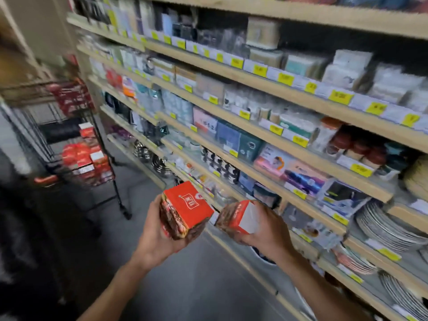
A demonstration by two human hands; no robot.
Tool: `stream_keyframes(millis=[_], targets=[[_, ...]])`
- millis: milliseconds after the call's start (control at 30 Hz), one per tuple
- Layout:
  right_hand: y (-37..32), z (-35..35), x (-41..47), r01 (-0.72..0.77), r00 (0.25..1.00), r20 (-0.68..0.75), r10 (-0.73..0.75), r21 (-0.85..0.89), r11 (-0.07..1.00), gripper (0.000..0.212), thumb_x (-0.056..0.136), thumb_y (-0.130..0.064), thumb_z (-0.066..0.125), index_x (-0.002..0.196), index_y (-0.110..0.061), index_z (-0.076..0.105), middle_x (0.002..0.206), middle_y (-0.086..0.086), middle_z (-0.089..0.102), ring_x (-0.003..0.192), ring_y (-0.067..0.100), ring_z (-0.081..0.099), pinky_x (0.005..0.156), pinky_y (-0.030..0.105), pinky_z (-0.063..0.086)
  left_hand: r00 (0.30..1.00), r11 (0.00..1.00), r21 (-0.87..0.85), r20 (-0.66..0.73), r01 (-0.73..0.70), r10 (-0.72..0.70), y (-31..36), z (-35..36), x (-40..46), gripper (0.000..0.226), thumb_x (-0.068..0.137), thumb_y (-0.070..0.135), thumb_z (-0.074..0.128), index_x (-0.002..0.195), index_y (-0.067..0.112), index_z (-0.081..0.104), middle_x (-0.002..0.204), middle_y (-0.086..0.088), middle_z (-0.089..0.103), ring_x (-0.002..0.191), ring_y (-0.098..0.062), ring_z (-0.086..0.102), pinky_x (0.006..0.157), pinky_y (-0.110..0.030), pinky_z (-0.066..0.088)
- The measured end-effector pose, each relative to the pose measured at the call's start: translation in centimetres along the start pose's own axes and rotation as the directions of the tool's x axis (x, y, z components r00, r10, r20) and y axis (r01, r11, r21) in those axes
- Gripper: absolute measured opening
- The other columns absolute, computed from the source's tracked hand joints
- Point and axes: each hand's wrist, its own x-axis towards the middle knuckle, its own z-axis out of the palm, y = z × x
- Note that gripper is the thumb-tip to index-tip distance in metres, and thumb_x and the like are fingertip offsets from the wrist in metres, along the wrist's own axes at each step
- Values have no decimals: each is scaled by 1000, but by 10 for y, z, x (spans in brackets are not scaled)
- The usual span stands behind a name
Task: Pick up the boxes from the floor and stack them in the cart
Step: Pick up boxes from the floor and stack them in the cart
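My left hand [154, 237] grips a red box [185, 212] with a dark printed side, held up at chest height in the middle of the view. My right hand [264, 230] holds a second red and white box [236, 216] just to its right, tilted. The two boxes are close but apart. At the left stands a black wire cart [99, 144] with several red boxes [85, 158] stacked on its lower tier and a red pack on its upper tier. The whole view is motion-blurred.
Long wooden shelves [254, 135] full of goods with yellow price tags run along the right, with stacks of plates [389, 228] at the lower right. Grey floor [185, 286] lies below my arms. A dark blurred shape fills the lower left.
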Motion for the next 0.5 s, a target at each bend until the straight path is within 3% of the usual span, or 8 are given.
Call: stream_keyframes(millis=[100,267,400,500], targets=[[-46,16,25,80,996,42,-78,-32,996,127,38,-103,41,140,-27,40,134,1,60,117,26,60,92,37,50,994,996,55,-81,72,-67,-4,-46,0,111,54,8,95,127,61,31,120,19,56,107,19,54,87,-4,44],[-108,42,71,198,975,102,-195,-24,980,113,52,-84,71,144,-28,37,138,-1,58,120,23,59,95,36,49,970,985,100,-210,143,-119,-28,-103,8,114,54,12,97,126,66,27,122,19,54,106,22,52,85,-4,45],[-143,68,110,283,951,127,-281,6,959,108,56,-75,79,143,-23,41,136,3,61,119,27,60,91,35,46,951,980,109,-280,169,-133,-41,-132,23,116,52,13,98,128,61,26,127,14,54,111,16,53,86,-9,47],[-170,90,151,346,925,157,-347,35,938,108,57,-73,81,144,-23,40,137,3,60,121,27,59,92,34,46,937,983,53,-316,177,-151,-57,-151,44,115,50,2,96,136,40,31,138,6,51,123,2,54,92,-10,46]])
